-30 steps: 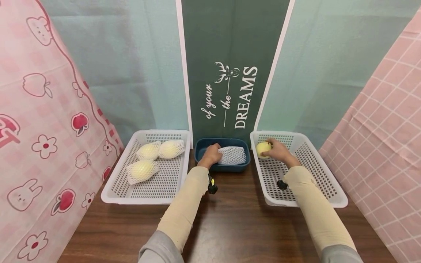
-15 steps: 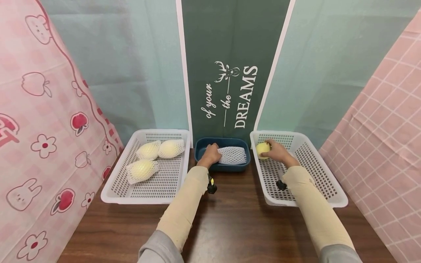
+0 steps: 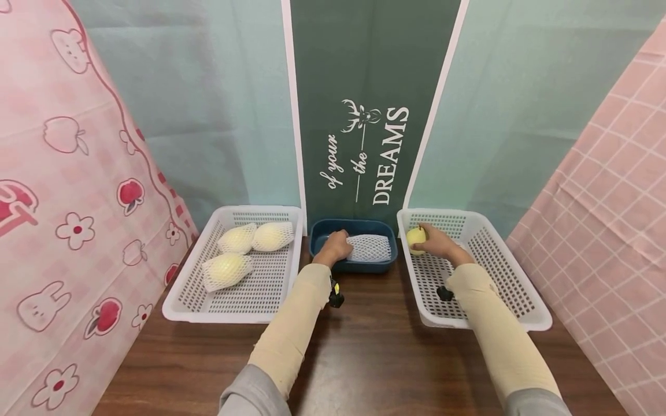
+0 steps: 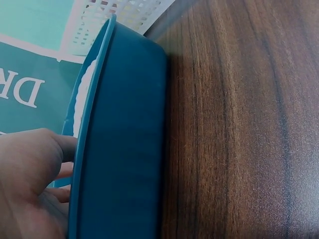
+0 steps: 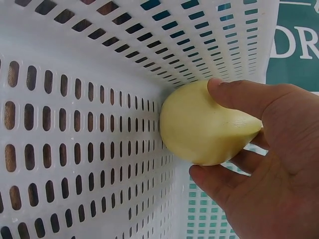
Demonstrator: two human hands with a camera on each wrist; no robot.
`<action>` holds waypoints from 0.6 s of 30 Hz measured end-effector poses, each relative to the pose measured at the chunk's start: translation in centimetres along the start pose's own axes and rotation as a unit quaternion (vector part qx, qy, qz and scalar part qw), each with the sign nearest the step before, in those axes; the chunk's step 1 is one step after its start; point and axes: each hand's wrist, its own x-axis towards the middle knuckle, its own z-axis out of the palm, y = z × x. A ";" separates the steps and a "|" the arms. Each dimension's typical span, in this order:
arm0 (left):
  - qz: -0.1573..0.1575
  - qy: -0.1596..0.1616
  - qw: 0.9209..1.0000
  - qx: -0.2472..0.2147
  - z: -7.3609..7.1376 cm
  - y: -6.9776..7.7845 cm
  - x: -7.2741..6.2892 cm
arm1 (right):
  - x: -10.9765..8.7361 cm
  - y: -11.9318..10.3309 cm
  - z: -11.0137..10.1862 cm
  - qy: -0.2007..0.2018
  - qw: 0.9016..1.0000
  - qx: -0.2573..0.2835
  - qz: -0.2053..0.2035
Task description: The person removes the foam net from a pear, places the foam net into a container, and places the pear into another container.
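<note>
In the white basket on the right, my right hand [image 3: 441,242] holds a yellow pear [image 5: 199,124], thumb on one side and fingers on the other. The pear's narrow end points toward the palm, and its round end lies by the basket's corner. My left hand [image 3: 335,247] reaches into a small blue tub [image 3: 359,267], its thumb and fingers at the left end of a white foam net sleeve [image 3: 370,248]. In the left wrist view the tub's rim hides the left fingertips [image 4: 65,172] in part.
A white basket [image 3: 179,315] on the left contains 3 yellow fruits in foam nets [image 3: 227,270]. The right basket [image 3: 538,323] has tall slotted walls. All stand on a dark wooden table [image 3: 380,358] before a green cloth backdrop, with pink cloths at both sides.
Both hands stay almost where they were, the right on the pear and the left at the foam net sleeve. The head view shifts very slightly.
</note>
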 end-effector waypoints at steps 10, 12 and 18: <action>0.010 0.001 1.000 -0.001 -0.7 0.5 -1.2 | -0.3 -0.4 -0.8 0.020 0.999 0.007 -0.033; 0.012 0.000 1.000 0.008 -1.1 0.7 -1.4 | -0.5 -0.8 -1.0 0.024 0.999 0.011 -0.032; 0.041 0.013 0.998 0.043 -1.7 0.7 -0.9 | -1.1 -1.7 -1.7 0.041 0.999 0.013 -0.027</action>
